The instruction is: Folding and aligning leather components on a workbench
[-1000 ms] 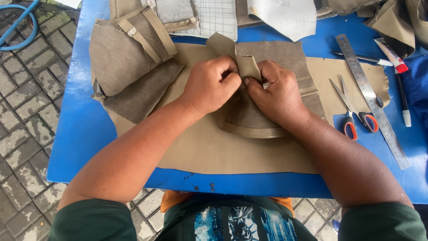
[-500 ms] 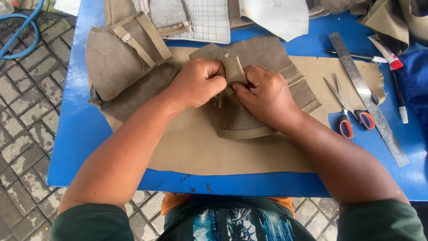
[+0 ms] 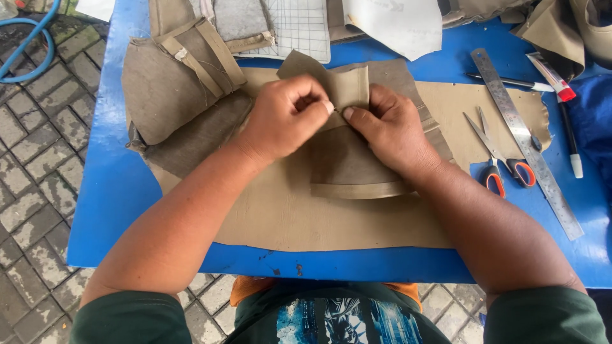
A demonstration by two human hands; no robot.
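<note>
- Two hands meet over one khaki fabric piece (image 3: 357, 162), which lies mid-bench on a larger tan sheet (image 3: 287, 216).
- The piece's folded top flap (image 3: 349, 86) sits directly between the hands, just past the fingertips; neither hand is nearer than the other.
- Long axis of the piece runs away from the person, curved hem nearest the body.
- Left hand (image 3: 284, 118): fingers curled, thumb and forefinger pressed together on the flap's left edge.
- Right hand (image 3: 389, 130): palm down on the piece, thumb tip pinching the fold from the right.
- Both forearms angle inward, wrists low on the sheet.
- Scissors (image 3: 500, 159) and steel ruler (image 3: 526, 140) lie to the right on the blue bench (image 3: 102, 191), apart from both hands.
</note>
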